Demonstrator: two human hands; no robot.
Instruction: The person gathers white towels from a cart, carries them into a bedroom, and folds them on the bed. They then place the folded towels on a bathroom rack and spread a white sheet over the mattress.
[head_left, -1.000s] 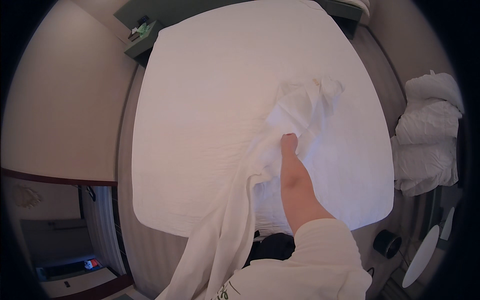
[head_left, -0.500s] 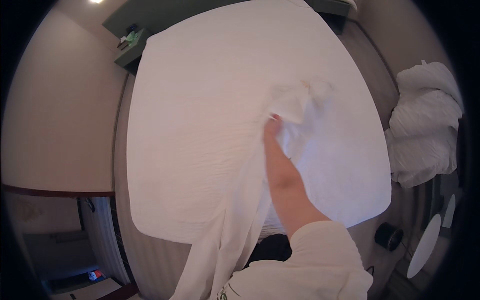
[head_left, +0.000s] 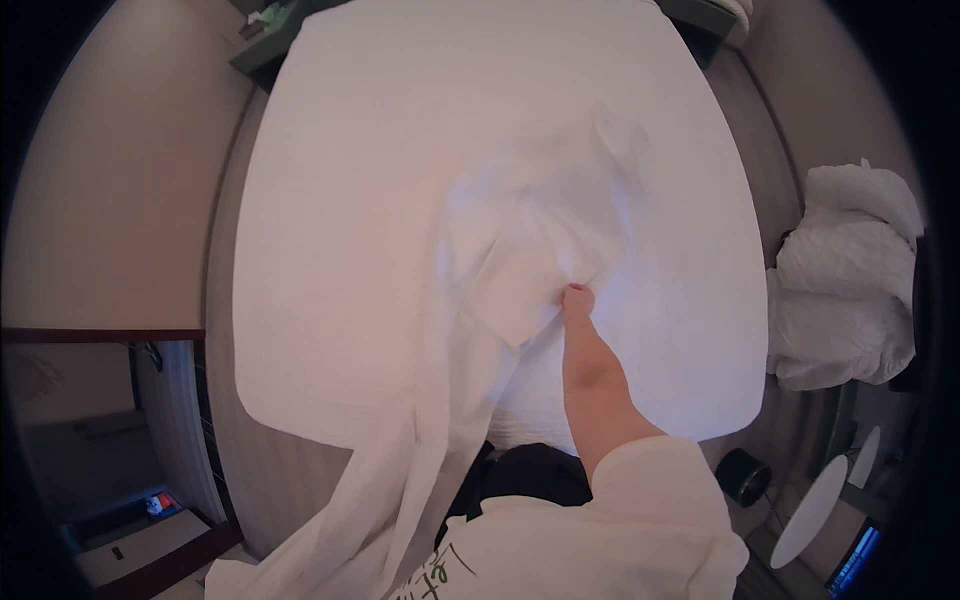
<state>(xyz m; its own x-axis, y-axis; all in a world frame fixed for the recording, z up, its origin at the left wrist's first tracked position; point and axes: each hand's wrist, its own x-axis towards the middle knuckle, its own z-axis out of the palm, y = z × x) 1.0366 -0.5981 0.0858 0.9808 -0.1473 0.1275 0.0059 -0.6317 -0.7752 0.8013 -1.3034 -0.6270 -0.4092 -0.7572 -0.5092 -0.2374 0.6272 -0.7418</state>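
Observation:
A wide bed (head_left: 340,200) with a smooth white cover spreads out before me. Across its middle lies a loose white sheet (head_left: 530,265), bunched and creased, its far end blurred by motion. My right hand (head_left: 577,298) is closed on the sheet's right edge, low over the near half of the bed. From there the cloth trails in long folds over the bed's front edge, down to the lower left beside my body. My left hand is out of view.
White bedding (head_left: 848,275) is heaped to the right of the bed. Nearer stand a black round bin (head_left: 743,476) and a white round tabletop (head_left: 808,515). A green bedside unit (head_left: 268,45) sits at the far left, against the wall (head_left: 120,190).
My right hand has come nearer to me and slightly right, pulling the sheet along. The sheet has spread wider over the bed, and its trailing part hangs farther left.

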